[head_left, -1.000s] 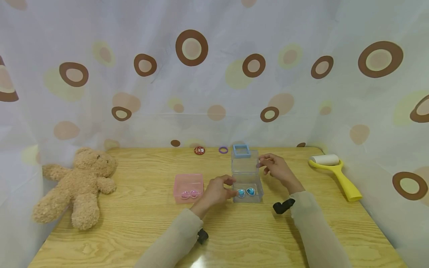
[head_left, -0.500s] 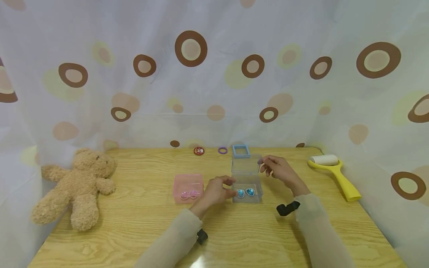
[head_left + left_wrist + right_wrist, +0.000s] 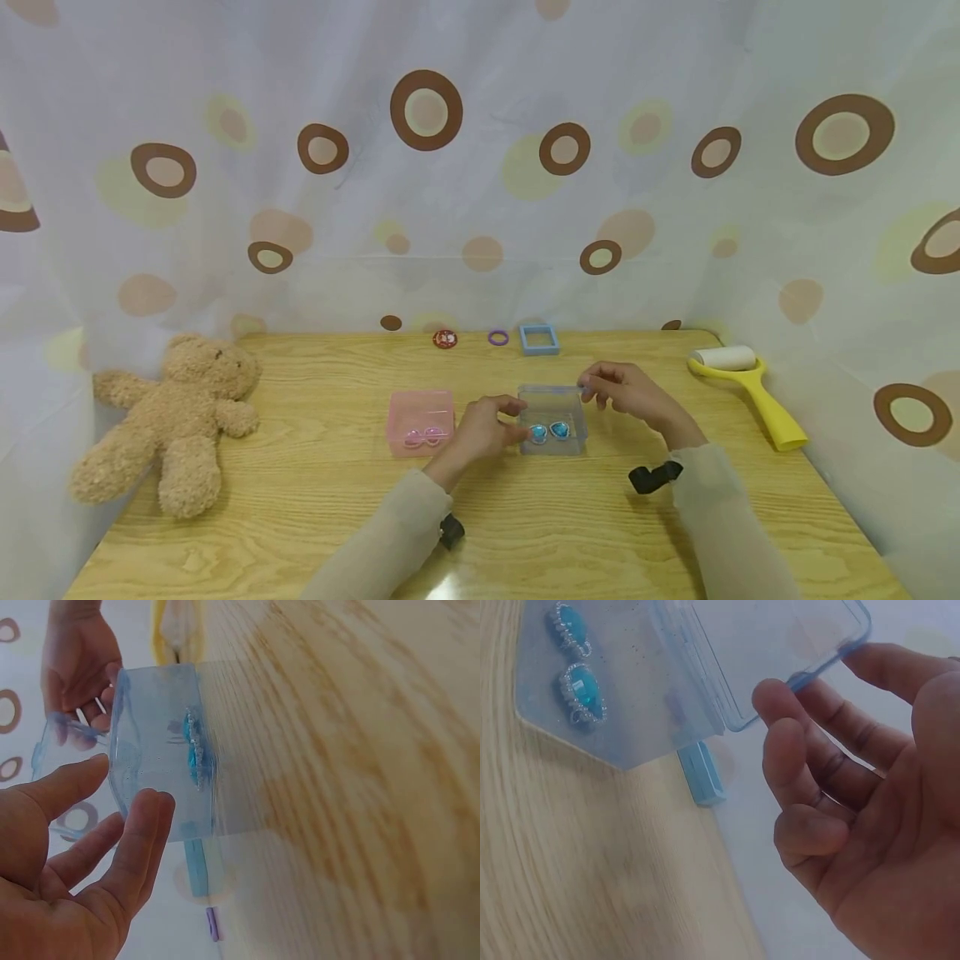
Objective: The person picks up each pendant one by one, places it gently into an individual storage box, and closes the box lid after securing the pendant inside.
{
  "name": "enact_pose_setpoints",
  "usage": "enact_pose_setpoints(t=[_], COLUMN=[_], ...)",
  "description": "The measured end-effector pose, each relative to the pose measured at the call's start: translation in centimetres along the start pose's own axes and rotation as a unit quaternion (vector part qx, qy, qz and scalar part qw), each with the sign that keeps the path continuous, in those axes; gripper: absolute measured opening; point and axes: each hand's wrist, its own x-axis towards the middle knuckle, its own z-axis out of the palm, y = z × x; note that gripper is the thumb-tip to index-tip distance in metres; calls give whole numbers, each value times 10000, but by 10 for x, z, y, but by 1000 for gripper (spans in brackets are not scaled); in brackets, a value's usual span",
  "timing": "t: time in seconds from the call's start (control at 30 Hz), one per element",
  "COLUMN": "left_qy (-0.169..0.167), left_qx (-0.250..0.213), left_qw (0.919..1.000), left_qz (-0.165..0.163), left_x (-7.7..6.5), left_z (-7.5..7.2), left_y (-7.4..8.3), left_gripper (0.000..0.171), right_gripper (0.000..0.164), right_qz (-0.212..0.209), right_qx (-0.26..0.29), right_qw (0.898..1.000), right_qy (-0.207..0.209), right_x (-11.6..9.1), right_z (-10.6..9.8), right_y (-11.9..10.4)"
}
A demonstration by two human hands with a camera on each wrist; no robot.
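A clear bluish plastic box point(image 3: 551, 446) sits mid-table, holding two blue gems point(image 3: 559, 430) with silvery beaded rims. Its hinged lid point(image 3: 780, 645) is raised at the back and looks nearly edge-on in the head view. My right hand point(image 3: 633, 396) pinches the lid's right corner between thumb and fingers. At the box's left wall is my left hand point(image 3: 483, 429), fingers and thumb apart, tips right at the wall. In the left wrist view, the left fingers point(image 3: 142, 840) overlap the box's side. To the left stands a pink box point(image 3: 420, 404) with two pink gems point(image 3: 432, 434).
A red badge point(image 3: 445, 338), a purple ring point(image 3: 498, 337) and a light blue square frame point(image 3: 539, 340) lie along the back edge. A teddy bear point(image 3: 180, 417) lies at the left. On the right is a yellow-handled lint roller point(image 3: 757, 392).
My right hand has moved slightly down and right, swinging the lid from upright to nearly edge-on in the head view. The left hand stays at the box's left wall.
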Motion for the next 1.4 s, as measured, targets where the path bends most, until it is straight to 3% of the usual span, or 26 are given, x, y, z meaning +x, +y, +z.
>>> enact_pose_setpoints(t=[0.3,0.6,0.87,1.4], left_qy=[135,118,7,75], left_qx=[80,70,112,-78], left_qw=[9999,9999,9999,9999], left_qz=[-34,-90,-37,-124], left_x=[0,-1,-4,-3], left_z=[0,-3,-5,-4], left_y=[1,0,2,3], left_gripper=[41,72,65,64], right_gripper=[29,26,31,37], right_qz=[122,-342,-385,-373], right_qx=[-372,-717,-1124,-1284], right_qw=[9990,9958,9916,9902], right_qy=[-211,-446,-505,-392], right_x=[-7,-11,-11,-14], right_z=[5,6,10,14], right_y=[2,1,2,-4])
